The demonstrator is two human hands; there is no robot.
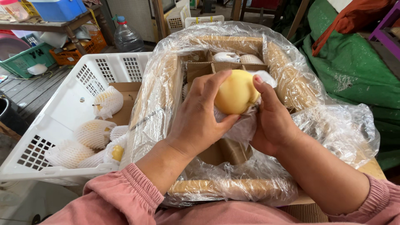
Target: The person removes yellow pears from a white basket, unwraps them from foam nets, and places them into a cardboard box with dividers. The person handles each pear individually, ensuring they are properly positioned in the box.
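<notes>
The left hand (196, 121) and the right hand (273, 121) together cup a smooth, pale yellow pear (235, 96) above the cardboard box (233, 41), fingers curled closed around it. Beneath the fruit the hands gather a thin white wrapper (241, 127) — soft, crinkled, only partly drawn up its sides, so the wrapping looks about half done.

The box is lined with a clear, glossy plastic bag (333, 125) that folds over its rim, and brown card dividers (212, 66) split it into cells. 2 wrapped fruits (237, 57) already sit in the far cells; the nearer cells appear unfilled, so most of the packing seems left.

To the left, a white perforated plastic crate (79, 83) holds about 5 pears in white foam netting (95, 133) — springy, mesh-textured sleeves.
</notes>
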